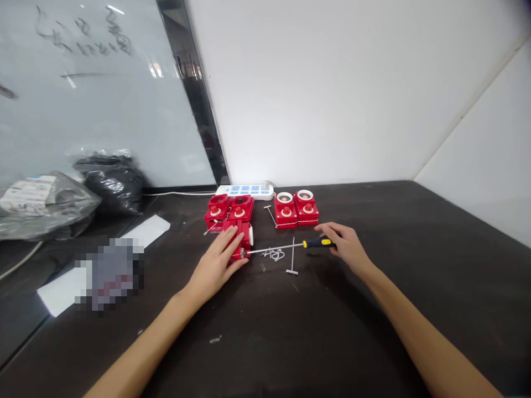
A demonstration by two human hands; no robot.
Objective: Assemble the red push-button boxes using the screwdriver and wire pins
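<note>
My left hand (215,262) grips a red plastic push-button box (241,239) lying on its side on the dark table (373,309). My right hand (347,247) is shut on a screwdriver (282,247) with a yellow and black handle, and its metal shaft reaches left to the red box. Below the shaft lie a T-handle hex key (292,257) and a small pile of silver fasteners (274,254). Several similar red boxes, such as this one (285,210), stand just beyond my hands, with another T-handle key (270,214) among them.
A white power strip (244,192) lies against the wall behind the red boxes. At the left are plastic-wrapped bags (43,205), a black bag (111,185), white paper (145,231) and a pixelated object (110,273). A glass panel and white walls bound the table.
</note>
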